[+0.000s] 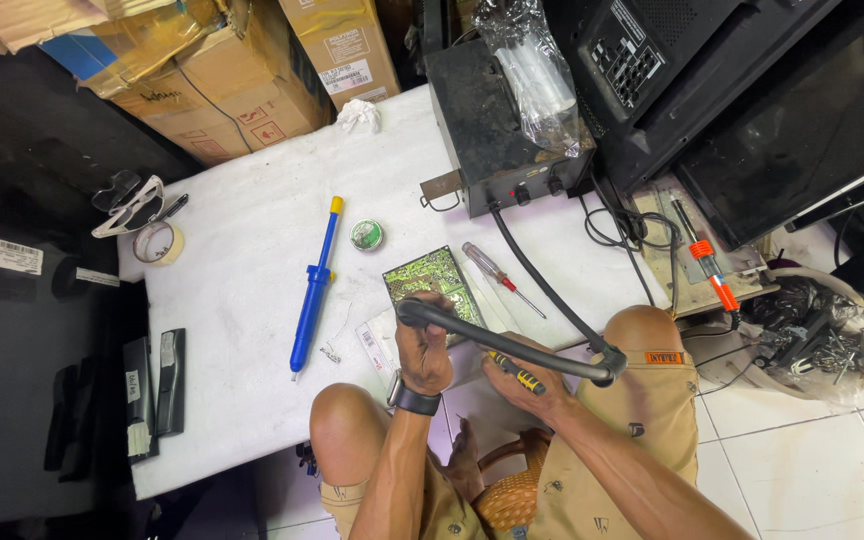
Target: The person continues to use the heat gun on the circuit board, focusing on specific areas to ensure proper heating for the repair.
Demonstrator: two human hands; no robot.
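Black hose (542,290) is running from the dark box-shaped station (497,140) at the far edge of the white surface (242,330) down to a curved handpiece (507,345), which a seated person is holding over a green circuit board (430,278). Taking that board as the landmark: the left hand (422,350) is hovering at the board's near edge, fingers curled shut around the handpiece's tip end, so the tip is sitting just above the board. The right hand (524,378) is lying to the right of the board and nearer the person, fingers closed on a black-and-yellow-handled tool (514,372); how tightly cannot be told. The handpiece's long axis is stretching from the board's near edge rightward toward the right knee, so the left hand is the nearer of the 2 to the board. 1 red-handled screwdriver (494,272) is lying just right of the board, a round green tin (367,235) just beyond its far left corner, and a blue-and-yellow desoldering pump (314,290) well to its left. Further left, a roll of tape (159,243) and safety glasses (132,205) are resting at the surface's edge.
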